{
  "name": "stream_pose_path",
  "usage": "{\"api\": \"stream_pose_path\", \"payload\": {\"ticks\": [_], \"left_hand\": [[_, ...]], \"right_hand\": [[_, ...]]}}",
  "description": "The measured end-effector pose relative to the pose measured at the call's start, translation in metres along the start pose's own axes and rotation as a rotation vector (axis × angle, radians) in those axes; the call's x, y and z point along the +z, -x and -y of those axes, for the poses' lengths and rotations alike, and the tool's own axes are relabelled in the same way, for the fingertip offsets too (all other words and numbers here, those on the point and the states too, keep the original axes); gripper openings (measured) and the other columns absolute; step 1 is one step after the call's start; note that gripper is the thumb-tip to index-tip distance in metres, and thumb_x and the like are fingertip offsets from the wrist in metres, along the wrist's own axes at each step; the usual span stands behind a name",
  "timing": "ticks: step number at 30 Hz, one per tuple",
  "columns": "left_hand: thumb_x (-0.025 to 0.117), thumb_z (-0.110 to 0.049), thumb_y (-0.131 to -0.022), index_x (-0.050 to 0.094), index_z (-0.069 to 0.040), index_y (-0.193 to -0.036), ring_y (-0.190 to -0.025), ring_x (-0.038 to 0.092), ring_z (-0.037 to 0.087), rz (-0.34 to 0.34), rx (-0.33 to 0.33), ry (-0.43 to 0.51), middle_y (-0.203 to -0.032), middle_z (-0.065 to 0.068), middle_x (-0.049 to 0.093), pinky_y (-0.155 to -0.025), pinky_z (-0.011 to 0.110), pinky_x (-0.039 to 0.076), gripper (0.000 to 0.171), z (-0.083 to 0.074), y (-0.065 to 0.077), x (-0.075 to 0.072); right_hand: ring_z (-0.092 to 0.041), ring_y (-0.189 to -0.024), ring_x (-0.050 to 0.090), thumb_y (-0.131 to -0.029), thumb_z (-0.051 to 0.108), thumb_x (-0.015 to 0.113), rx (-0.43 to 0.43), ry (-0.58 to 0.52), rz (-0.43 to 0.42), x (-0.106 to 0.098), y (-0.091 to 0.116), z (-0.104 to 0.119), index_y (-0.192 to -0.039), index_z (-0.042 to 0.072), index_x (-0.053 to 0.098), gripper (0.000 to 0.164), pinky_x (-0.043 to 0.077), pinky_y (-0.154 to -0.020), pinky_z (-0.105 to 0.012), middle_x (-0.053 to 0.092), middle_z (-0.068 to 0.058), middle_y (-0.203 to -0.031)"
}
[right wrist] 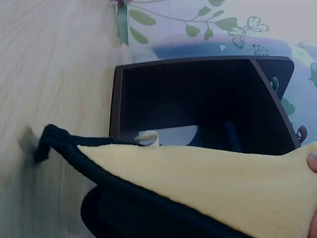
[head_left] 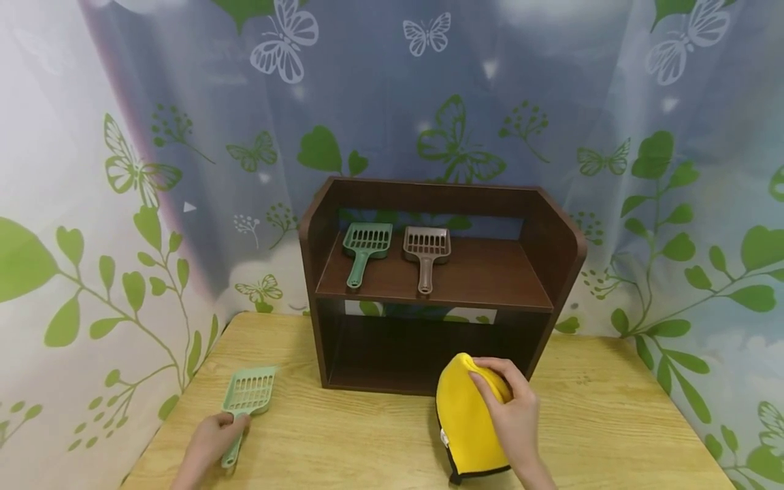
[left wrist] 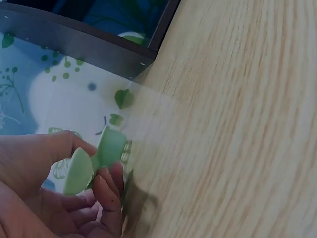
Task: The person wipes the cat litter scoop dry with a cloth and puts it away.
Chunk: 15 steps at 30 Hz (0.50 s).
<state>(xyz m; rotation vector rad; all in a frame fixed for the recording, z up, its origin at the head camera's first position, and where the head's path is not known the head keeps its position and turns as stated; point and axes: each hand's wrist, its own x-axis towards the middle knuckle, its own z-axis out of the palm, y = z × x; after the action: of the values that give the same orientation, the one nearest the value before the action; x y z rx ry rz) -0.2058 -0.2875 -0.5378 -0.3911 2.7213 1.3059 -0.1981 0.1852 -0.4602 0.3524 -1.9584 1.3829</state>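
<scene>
The left hand (head_left: pixel 214 439) is clamped on the handle of the light green scoop (head_left: pixel 250 393), at the left of the table (head_left: pixel 349 435); the slotted pan points far. The right hand (head_left: pixel 514 408) pinches the far end of the black-edged yellow cloth (head_left: pixel 468 415), on the near side of the brown shelf (head_left: pixel 490 269), toward its right. The upper level carries 2 scoops, set apart: dark green scoop (head_left: pixel 361 257) left, brown scoop (head_left: pixel 427 257) right.

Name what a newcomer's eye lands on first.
Probably the bright yellow fabric piece, pinched in the right hand in front of the brown shelf unit. Next, the pale green scoop in the left hand, then the dark green scoop and brown scoop on the unit's upper level.
</scene>
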Motion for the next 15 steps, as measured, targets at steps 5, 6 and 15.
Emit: {"api": "stream_pose_path", "payload": {"ticks": [5,6,15], "left_hand": [[0.051,-0.018,-0.1,0.061,0.006,-0.089,-0.065,0.055,0.013,0.025,-0.038,0.174,-0.074,0.004,0.058,-0.054,0.021,0.045,0.029,0.004,-0.001,0.006],[0.049,-0.016,-0.101,0.058,0.007,-0.092,-0.066,0.057,0.013,0.035,-0.051,0.233,-0.077,0.004,0.061,-0.055,0.021,0.048,0.026,0.005,-0.002,0.007],[0.045,-0.013,-0.104,0.036,0.017,-0.138,-0.061,0.049,0.007,0.129,-0.044,0.376,-0.085,0.003,0.059,-0.054,0.018,0.044,0.047,0.0,0.002,0.001]], "right_hand": [[0.001,-0.094,0.066,-0.078,-0.021,0.075,-0.065,0.034,-0.001,-0.005,-0.006,0.014,-0.102,-0.003,0.072,0.03,0.052,-0.082,-0.012,0.072,-0.018,-0.099],[0.002,-0.094,0.066,-0.078,-0.021,0.075,-0.071,0.037,0.001,-0.006,-0.008,0.019,-0.101,-0.004,0.072,0.029,0.052,-0.082,-0.012,0.072,-0.019,-0.099],[0.003,-0.094,0.066,-0.08,-0.018,0.074,-0.07,0.042,0.021,-0.012,-0.01,0.022,-0.103,-0.002,0.072,0.028,0.052,-0.082,-0.012,0.072,-0.017,-0.101]]}}
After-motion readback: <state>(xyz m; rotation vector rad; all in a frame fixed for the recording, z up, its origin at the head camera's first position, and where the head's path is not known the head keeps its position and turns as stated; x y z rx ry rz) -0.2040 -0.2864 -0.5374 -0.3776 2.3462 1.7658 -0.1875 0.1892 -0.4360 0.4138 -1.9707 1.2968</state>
